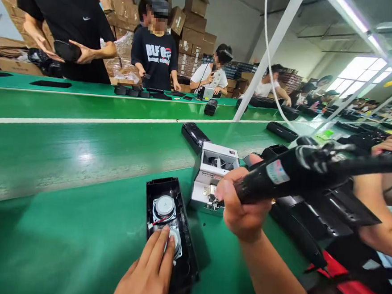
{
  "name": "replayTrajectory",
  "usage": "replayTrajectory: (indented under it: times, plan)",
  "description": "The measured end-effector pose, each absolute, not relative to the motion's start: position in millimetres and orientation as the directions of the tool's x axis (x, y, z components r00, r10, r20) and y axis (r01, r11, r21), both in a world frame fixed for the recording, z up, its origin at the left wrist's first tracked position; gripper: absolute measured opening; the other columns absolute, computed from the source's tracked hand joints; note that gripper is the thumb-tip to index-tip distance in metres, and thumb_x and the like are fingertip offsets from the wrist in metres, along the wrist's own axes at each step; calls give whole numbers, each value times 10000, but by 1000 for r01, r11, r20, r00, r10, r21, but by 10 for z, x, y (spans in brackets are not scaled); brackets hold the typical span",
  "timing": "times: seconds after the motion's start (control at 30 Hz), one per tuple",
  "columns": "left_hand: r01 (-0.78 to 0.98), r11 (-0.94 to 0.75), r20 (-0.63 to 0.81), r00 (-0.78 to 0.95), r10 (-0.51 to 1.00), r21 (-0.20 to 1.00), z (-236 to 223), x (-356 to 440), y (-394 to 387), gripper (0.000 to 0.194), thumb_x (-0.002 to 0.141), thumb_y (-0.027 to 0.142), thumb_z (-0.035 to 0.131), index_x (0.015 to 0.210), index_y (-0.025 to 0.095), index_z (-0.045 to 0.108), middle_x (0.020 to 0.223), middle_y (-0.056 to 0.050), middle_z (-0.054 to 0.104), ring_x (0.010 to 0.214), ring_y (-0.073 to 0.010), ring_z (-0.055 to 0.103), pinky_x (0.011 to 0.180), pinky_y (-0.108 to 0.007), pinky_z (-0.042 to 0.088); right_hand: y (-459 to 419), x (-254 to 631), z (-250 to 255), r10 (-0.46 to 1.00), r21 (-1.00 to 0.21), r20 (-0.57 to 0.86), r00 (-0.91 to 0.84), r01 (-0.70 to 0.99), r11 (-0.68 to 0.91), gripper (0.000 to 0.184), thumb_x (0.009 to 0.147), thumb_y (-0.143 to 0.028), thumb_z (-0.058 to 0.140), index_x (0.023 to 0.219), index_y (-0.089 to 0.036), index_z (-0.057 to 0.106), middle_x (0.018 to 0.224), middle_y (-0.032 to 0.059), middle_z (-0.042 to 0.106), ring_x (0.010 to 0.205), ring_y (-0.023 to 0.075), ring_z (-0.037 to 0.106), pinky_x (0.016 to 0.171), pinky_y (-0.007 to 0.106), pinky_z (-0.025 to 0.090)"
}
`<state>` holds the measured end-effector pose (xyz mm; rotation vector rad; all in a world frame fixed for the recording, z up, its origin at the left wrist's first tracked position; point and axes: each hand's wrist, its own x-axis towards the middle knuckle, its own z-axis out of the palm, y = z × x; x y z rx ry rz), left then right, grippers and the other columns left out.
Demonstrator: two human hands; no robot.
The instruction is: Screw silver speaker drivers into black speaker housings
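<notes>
A long black speaker housing (187,247) lies with its inside facing up on the green bench in front of me. Two round speaker drivers with pale backs sit in it; the far driver (164,206) is in full view, the near driver (175,242) partly covered. My left hand (150,264) rests on the near driver, fingers stretched out. Raised to the right of the housing, my right hand (247,209) is closed around a black electric screwdriver (271,174) with a pale label. Its tip is hidden. Behind my right hand stands a white-and-grey screw feeder (216,166).
A black speaker shell (193,135) lies behind the feeder, with more black housings (297,230) at the right. Another person's arm (375,213) reaches in there. Across the green conveyor (82,145), several people stand or sit. A white post (269,58) rises beyond the feeder.
</notes>
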<state>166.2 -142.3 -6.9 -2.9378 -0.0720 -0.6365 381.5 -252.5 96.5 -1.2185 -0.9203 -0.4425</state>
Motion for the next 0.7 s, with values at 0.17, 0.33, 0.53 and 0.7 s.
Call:
replayTrajectory:
  times: [0.17, 0.33, 0.53, 0.7]
  plan:
    - [44, -990, 463, 886, -23, -134, 105, 1703, -1405, 564, 811, 329, 693, 1331, 111, 701, 1458, -123, 690, 1261, -326, 707, 945, -407, 664, -2647, 3415, 1121, 312, -792, 578, 754, 427, 436, 543, 989, -141, 639, 1478, -318, 484, 722, -69, 544, 472, 114, 505, 437, 264, 462]
    - [111, -993, 442, 893, 83, -37, 149, 1701, -1505, 565, 778, 337, 730, 1297, 113, 732, 1436, -121, 708, 1217, -340, 705, 886, -426, 665, -2768, 2958, 1129, 304, -729, 609, 732, 366, 579, 529, 1030, -245, 673, 1494, -417, 486, 748, -62, 523, 462, 117, 505, 436, 305, 498]
    - [107, -994, 401, 912, 84, -36, 103, 1675, -1561, 573, 829, 250, 688, 1379, 96, 658, 1497, -149, 657, 1246, -332, 661, 887, -404, 637, -2621, 2824, 784, 289, -710, 662, 691, 454, 538, 544, 1051, -297, 603, 1544, -410, 403, 746, -58, 478, 473, 121, 491, 431, 290, 471]
    - [70, -997, 406, 913, 48, -39, 67, 1651, -1508, 526, 926, 219, 621, 1434, 82, 591, 1502, -192, 630, 1266, -344, 636, 930, -431, 614, -2605, 2858, 672, 316, -724, 663, 678, 474, 502, 561, 1056, -277, 579, 1559, -390, 357, 769, -52, 478, 504, 130, 518, 454, 293, 489]
